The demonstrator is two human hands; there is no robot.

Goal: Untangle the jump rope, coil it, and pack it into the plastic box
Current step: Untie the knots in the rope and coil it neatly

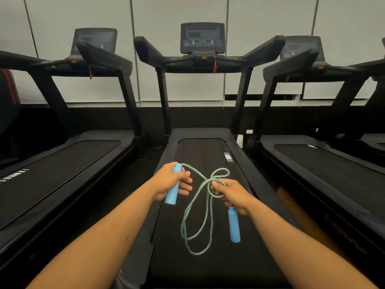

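My left hand is a little left of the middle of the frame, and its fingers are curled around a blue handle. The handle sticks out above and below my fist and tilts a bit. My right hand is just right of the middle. Its fingers pinch the green rope where the strands cross in a tangle. A second blue handle hangs down from under this hand.

On the left side of the frame I see a black treadmill with a dark screen in the upper left.

In the middle, the rope runs from the top of the left handle across to my right hand. A small loop pokes up above my right fingers. Two long loops hang down between my hands, over the black belt of the middle treadmill. I cannot tell if the loops touch the belt. A console stands at the top middle, with a red cord hanging under it.

On the right side is another treadmill. I do not see the plastic box.
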